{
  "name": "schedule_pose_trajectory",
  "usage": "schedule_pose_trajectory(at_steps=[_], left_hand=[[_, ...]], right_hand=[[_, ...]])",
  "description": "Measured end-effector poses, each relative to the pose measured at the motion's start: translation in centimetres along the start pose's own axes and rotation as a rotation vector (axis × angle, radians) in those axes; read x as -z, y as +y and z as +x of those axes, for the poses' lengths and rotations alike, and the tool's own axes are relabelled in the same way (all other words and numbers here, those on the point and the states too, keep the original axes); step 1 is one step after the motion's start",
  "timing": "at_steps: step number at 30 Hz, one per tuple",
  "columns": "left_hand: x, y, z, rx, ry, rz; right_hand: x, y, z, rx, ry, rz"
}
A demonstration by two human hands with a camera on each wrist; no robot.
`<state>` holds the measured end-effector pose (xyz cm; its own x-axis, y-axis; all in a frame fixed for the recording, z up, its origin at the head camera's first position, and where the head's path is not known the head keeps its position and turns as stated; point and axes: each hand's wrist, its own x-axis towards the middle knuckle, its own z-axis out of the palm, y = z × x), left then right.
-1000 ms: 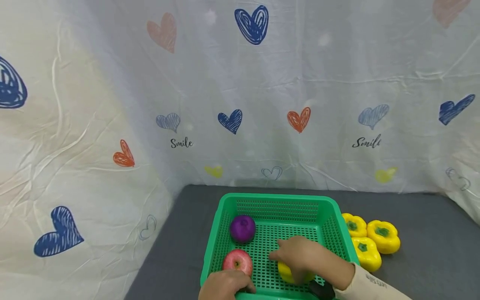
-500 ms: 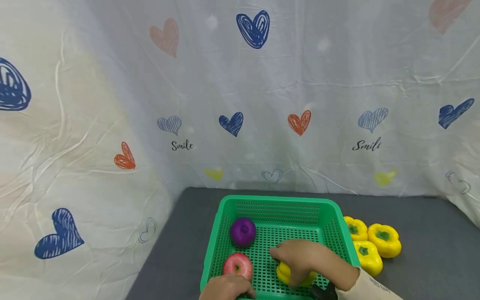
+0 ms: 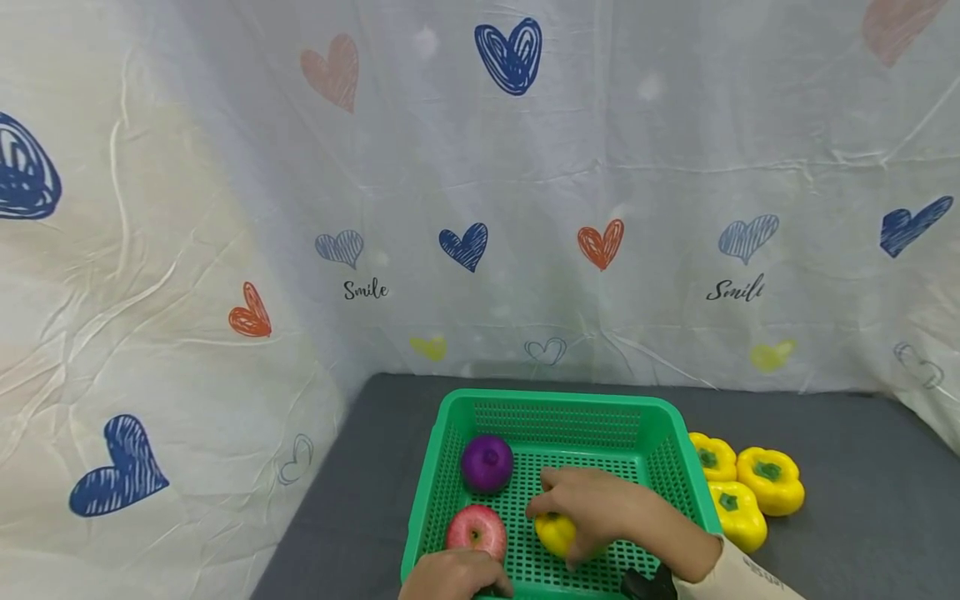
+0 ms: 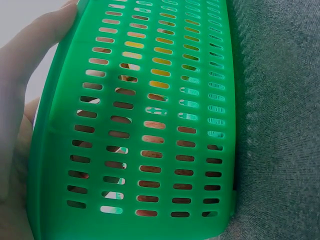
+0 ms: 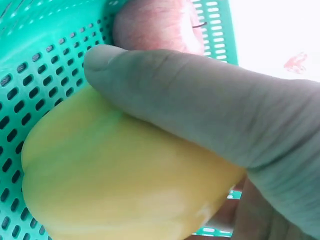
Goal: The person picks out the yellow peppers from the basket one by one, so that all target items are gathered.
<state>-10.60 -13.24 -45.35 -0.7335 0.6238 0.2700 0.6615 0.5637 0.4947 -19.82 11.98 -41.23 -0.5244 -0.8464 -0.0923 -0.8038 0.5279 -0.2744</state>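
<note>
Inside the green basket [image 3: 555, 400], my right hand [image 3: 592, 504] grips a yellow bell pepper [image 3: 553, 533] from above. The right wrist view has the thumb lying across that pepper [image 5: 115, 175], with part of its far side hidden by the hand. At the basket's front left, my left hand [image 3: 457, 575] holds the near rim. From the left wrist, the fingers [image 4: 45, 30] curl at the rim over the slotted wall [image 4: 135, 120]. A red apple [image 3: 477, 532] sits just beyond the left hand, and a purple round vegetable [image 3: 487, 463] lies behind it.
Three more yellow bell peppers [image 3: 768, 482] stand on the dark grey tabletop [image 3: 862, 483], close against the basket's right side. A white cloth with printed hearts [image 3: 540, 192] hangs behind and to the left. A black strap [image 3: 648, 583] shows under the right sleeve.
My right hand has shifted slightly left within the basket, carrying the yellow bell pepper toward the apple. The left hand keeps its place on the rim.
</note>
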Motion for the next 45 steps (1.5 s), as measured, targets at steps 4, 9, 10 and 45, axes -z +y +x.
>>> schedule_pose_trajectory(at_steps=[4,9,10,45], left_hand=[[-0.2,-0.3,0.0,-0.020,0.016,0.004],[-0.3,-0.5,0.0,-0.033,0.022,0.008],[-0.3,-0.5,0.0,-0.034,0.023,0.010],[-0.9,-0.6,-0.1,-0.060,0.138,0.004]], right_hand=[[0.1,0.1,-0.1,0.000,0.004,0.021],[0.2,0.2,-0.1,-0.004,0.007,0.057],[0.2,0.2,-0.1,0.001,0.006,0.055],[1.5,-0.9,-3.3,0.046,0.132,0.127]])
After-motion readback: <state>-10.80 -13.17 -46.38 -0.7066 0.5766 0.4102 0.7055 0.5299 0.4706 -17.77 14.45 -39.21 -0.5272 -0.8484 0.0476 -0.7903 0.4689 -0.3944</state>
